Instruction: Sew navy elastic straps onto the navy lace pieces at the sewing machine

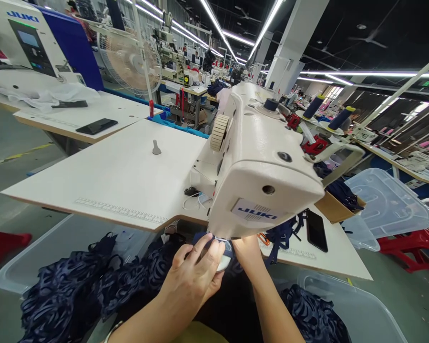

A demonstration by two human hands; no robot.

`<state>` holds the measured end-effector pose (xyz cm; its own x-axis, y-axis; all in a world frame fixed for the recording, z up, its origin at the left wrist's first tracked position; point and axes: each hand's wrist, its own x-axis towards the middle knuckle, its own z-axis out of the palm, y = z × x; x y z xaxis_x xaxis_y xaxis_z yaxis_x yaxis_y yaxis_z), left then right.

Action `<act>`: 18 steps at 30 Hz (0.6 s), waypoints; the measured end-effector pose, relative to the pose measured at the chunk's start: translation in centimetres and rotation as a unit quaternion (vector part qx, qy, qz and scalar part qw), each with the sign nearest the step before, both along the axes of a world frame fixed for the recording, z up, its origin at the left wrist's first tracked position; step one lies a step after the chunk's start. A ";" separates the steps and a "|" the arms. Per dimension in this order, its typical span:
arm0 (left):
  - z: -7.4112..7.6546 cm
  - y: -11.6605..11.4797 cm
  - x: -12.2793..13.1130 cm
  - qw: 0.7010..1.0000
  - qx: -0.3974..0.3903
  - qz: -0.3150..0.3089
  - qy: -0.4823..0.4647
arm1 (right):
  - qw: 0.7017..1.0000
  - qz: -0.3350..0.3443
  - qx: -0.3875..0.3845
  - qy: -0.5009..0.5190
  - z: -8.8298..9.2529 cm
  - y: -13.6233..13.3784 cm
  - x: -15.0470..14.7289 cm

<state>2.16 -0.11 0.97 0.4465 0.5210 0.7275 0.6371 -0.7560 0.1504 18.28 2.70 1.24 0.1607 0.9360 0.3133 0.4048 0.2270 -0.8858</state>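
Note:
My left hand [196,274] is curled with its fingers pinching a small piece of dark navy fabric [224,247] right under the head of the white Juki sewing machine [260,166]. My right hand [248,250] reaches in from the right under the machine head; its fingers are hidden by the machine. The fabric piece lies at the needle area, which the machine head covers. A heap of navy lace fabric [78,286] lies in a clear bin to the left of my left arm.
The white sewing table [121,171] carries a grey peg [156,147]. A black phone [316,230] lies right of the machine, beside a cardboard box [334,206] and clear plastic bins [389,202]. Another Juki station with a fan [128,59] stands behind.

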 end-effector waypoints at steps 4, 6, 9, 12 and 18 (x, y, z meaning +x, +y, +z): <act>0.0 0.1 -0.3 1.000 0.006 0.010 -0.015 | 0.994 -0.090 -0.046 0.045 -2.3 -0.5 0.0; -0.1 0.4 -0.6 1.000 0.020 -0.003 0.006 | 0.987 -0.132 -0.054 0.074 -4.3 -0.6 0.3; -0.4 0.8 -1.1 0.998 0.036 -0.009 0.044 | 0.972 -0.160 -0.086 0.151 -8.1 -0.5 1.0; -0.7 1.2 -1.4 0.995 0.063 -0.030 0.077 | 0.961 -0.140 -0.139 0.192 -11.5 -0.6 1.0; -1.0 1.8 -1.7 0.985 0.096 -0.061 0.127 | 0.931 0.079 -0.253 0.249 -15.0 -2.5 -2.2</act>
<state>0.49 1.71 -0.06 0.6769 0.3161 0.6647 0.5391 -0.8278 -0.1553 16.06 0.18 -13.74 0.0150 0.9678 -0.2511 -0.0877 -0.2489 -0.9645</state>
